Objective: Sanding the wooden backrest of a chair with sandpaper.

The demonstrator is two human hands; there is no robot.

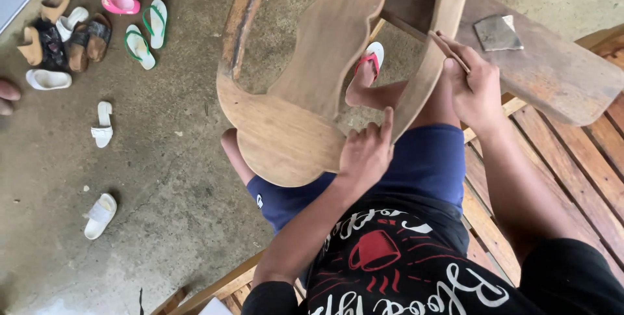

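Left hand spread flat on curved brown wooden chair frame, right hand pinching small sandpaper strip against its edge; grey folded sandpaper sheet on plank bench, scattered sandals on concrete floor.

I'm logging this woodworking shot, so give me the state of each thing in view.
Wooden chair back: tilted, resting on the lap.
Left hand: pressed on its lower edge.
Right hand: holding sandpaper strip against the right rail.
Sandpaper sheet: lying flat on the plank.
Sandals: scattered on the floor.
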